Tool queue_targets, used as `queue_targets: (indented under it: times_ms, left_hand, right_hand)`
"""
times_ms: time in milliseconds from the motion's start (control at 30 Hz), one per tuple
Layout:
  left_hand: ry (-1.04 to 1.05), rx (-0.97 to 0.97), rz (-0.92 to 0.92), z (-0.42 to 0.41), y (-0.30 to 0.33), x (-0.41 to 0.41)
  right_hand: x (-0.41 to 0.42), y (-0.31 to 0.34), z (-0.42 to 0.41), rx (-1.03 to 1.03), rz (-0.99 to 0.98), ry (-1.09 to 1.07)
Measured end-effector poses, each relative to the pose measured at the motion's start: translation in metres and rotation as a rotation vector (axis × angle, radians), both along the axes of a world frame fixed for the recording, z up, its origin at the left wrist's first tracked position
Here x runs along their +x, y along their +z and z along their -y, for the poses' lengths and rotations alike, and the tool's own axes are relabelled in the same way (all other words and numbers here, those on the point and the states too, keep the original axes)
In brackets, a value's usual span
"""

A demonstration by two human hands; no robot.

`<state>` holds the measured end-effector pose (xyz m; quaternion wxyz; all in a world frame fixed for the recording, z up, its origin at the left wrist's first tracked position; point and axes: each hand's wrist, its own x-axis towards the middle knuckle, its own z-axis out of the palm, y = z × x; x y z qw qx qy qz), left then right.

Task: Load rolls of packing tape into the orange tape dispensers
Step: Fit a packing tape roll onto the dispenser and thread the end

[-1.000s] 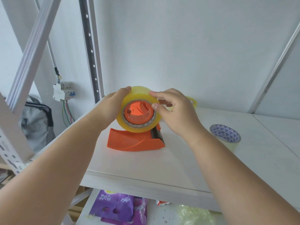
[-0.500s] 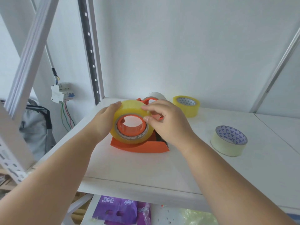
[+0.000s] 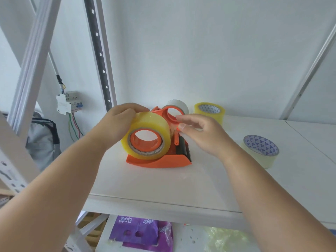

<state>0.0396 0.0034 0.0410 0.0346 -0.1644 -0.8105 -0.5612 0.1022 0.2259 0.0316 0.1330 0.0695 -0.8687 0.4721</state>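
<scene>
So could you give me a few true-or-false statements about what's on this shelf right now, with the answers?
1. A yellow tape roll sits on the orange dispenser. True.
2. The left hand holds that roll. True.
3. The right hand grips a pair of scissors. False: its fingers are at the loose tape end beside the roll, with no scissors anywhere.
4. The spare roll on the right stands on its edge. False: it lies flat on the shelf.
5. Another yellow roll lies near the back wall. True.
</scene>
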Motion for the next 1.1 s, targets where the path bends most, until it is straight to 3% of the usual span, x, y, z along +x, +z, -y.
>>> queue_targets:
  times_ms: [167,467,667,833,1100]
  left_hand:
    - [0.003,-0.380,-0.120,-0.020,0.007,0.009]
    - [0.041,-0.579,-0.157,-0.029,0.020,0.016]
    - [0.060,-0.656,-0.235,-0.033,0.018,0.016]
    - [0.030,-0.620,-0.217,-0.028,0.013,0.012]
    - [0.082,-0.580,-0.274,-0.033,0.020,0.016]
  right_hand:
    - [0.001,-0.004,0.005,0.087,0.046,0.024]
    - [0.005,-0.012,0.003,0.259,0.006,0.061]
    - [0.006,-0.016,0.004,0.267,0.001,0.057]
    - [0.005,-0.011,0.002,-0.004,0.094,0.060]
    - [0.000,-0.004,0.000,-0.016,0.169,0.061]
